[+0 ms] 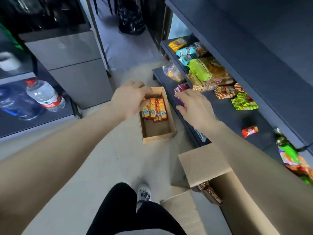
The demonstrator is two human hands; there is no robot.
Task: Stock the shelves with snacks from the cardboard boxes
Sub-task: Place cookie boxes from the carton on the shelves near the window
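Note:
A small cardboard box [157, 133] lies on the floor beside the dark shelf unit. Several orange snack packs [156, 109] stand in its far half. My left hand [130, 99] reaches into the box, its fingers curled on the leftmost packs. My right hand [194, 106] hovers with relaxed, spread fingers over the front edge of the bottom shelf [225, 112], just right of the box, holding nothing. A dark red pack [182, 88] lies on the shelf beyond its fingertips.
A larger cardboard box [228, 192] with an open flap stands at the lower right, brown packs showing inside. Assorted snack bags [203, 72] fill the shelves on the right. A water bottle [44, 95] lies on a low shelf at left. My legs and shoe are below.

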